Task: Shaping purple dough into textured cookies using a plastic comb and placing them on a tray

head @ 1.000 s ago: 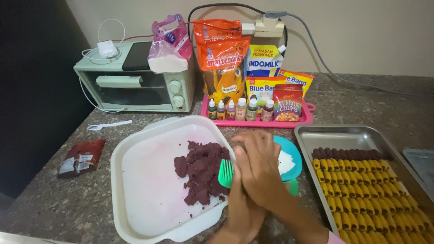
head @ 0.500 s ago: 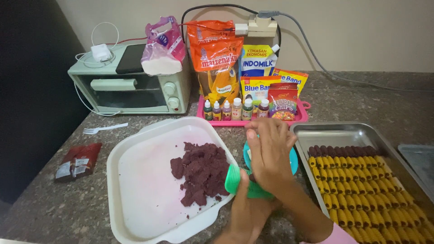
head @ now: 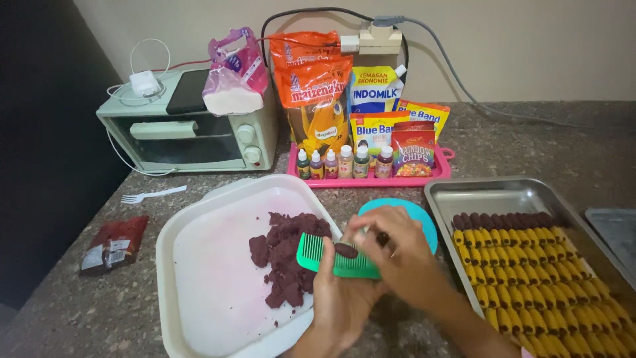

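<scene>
My left hand [head: 341, 301] grips a green comb [head: 329, 257] flat, over the right edge of a white tray [head: 205, 292]. A small dark purple dough piece [head: 345, 250] lies on the comb's teeth. My right hand [head: 391, 255] sits beside it, fingertips pinched on another bit of dough at the comb's right end. A heap of purple dough [head: 286, 257] rests in the tray just left of the comb. A teal plate [head: 414, 215] shows partly behind my right hand.
A metal baking pan [head: 490, 195] at right holds rows of yellow and purple ridged pieces. Behind stand a pink tray [head: 371, 178] with small colouring bottles and packets, and a pale green toaster oven [head: 192, 136]. A white plastic fork [head: 152, 195] and a dark red packet [head: 116, 244] lie at left.
The comb has come out from under my hands and now lies flat with a dough piece on it. My right hand has dropped from above the teal plate to the comb's right end.
</scene>
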